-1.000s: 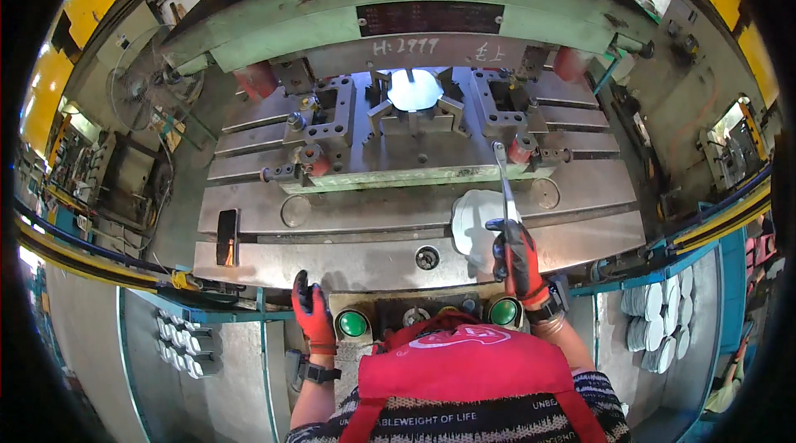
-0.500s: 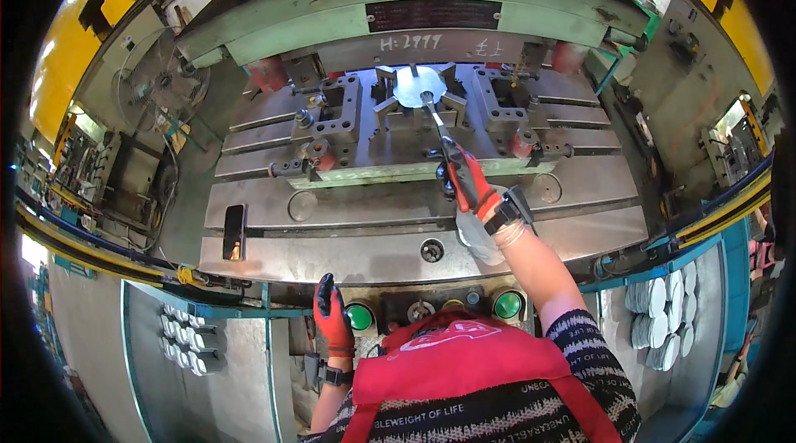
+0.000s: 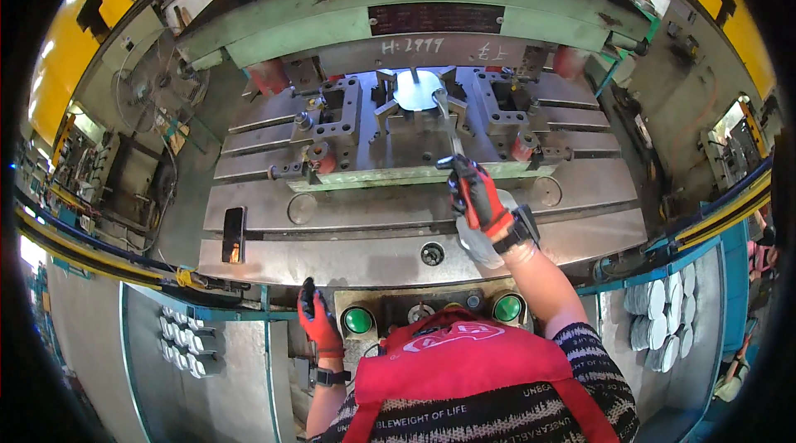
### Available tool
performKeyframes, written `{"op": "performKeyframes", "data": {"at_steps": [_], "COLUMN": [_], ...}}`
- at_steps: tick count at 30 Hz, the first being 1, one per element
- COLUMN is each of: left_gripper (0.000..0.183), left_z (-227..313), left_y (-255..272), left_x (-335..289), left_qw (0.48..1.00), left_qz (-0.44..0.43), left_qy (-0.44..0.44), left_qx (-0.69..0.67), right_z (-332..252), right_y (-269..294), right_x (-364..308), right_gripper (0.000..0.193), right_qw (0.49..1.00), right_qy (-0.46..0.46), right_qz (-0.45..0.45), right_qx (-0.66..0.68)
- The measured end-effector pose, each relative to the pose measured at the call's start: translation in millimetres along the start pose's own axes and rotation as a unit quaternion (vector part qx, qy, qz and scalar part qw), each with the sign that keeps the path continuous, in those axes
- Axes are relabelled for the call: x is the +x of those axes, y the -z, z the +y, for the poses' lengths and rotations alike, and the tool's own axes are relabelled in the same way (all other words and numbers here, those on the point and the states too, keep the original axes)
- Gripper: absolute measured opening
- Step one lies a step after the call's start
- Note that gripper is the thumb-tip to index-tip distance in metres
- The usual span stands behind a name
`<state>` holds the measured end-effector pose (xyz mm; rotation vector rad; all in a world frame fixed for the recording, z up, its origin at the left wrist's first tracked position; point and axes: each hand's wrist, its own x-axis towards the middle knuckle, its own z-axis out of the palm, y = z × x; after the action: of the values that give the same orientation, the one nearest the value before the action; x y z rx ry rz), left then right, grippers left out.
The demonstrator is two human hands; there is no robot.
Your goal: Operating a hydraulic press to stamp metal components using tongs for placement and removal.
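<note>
My right hand (image 3: 478, 198), in a red and black glove, is closed around a long slender metal hand tool (image 3: 453, 135). The tool's far tip reaches the right edge of a shiny round metal disc (image 3: 416, 91); whether they touch is unclear. The disc lies on the lower die (image 3: 394, 140), among several dark radial blocks. My left hand (image 3: 319, 323), gloved alike, is raised with nothing visible in it, its fingers stretched upward. It is beside the left green push button (image 3: 358, 320). A second green push button (image 3: 507, 306) is to the right.
Green upper press part (image 3: 414, 29) spans above the die. A phone (image 3: 234, 234) lies on the bed at left. Stacked metal pieces stand in the left bin (image 3: 189, 342), stacked discs in the right bin (image 3: 661, 314). A fan (image 3: 162, 82) stands far left.
My right hand has drawn back slightly to the right, and the tool's tip has shifted from on the disc to its right edge. My left hand has moved a little left and down.
</note>
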<state>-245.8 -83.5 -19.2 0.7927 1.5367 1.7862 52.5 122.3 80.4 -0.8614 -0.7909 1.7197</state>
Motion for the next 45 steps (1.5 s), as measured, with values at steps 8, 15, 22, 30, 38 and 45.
{"op": "performKeyframes", "data": {"at_steps": [8, 15, 22, 30, 38, 45], "left_gripper": [0.035, 0.034, 0.033, 0.032, 0.032, 0.032], "left_z": [-73.6, -36.4, -38.4, -39.8, -42.8, -43.3], "left_y": [95.1, -10.8, -82.0, -113.7, -134.0, -144.7], "left_x": [-9.3, -4.3, 3.6, 10.4, 14.5, 14.7], "left_qw": [0.966, 0.946, 0.904, 0.862, 0.827, 0.805], "left_qz": [0.170, -0.072, -0.251, -0.335, -0.387, -0.415], "left_qy": [0.082, 0.042, 0.044, 0.048, 0.058, 0.059], "left_qx": [0.176, 0.313, 0.343, 0.377, 0.403, 0.421], "right_z": [19.2, 137.7, 184.1, 203.1, 200.0, 190.1], "right_y": [69.9, 162.6, 175.2, 193.8, 190.7, 184.3], "right_x": [-170.5, -262.8, -252.5, -233.9, -234.1, -235.9], "right_gripper": [0.029, 0.050, 0.091, 0.086, 0.080, 0.070], "right_qw": [0.964, 0.789, 0.846, 0.800, 0.797, 0.799], "right_qy": [0.137, -0.020, -0.150, -0.166, -0.187, -0.192], "right_qz": [0.228, 0.594, 0.438, 0.469, 0.462, 0.462], "right_qx": [-0.025, -0.153, -0.263, -0.336, -0.341, -0.332]}}
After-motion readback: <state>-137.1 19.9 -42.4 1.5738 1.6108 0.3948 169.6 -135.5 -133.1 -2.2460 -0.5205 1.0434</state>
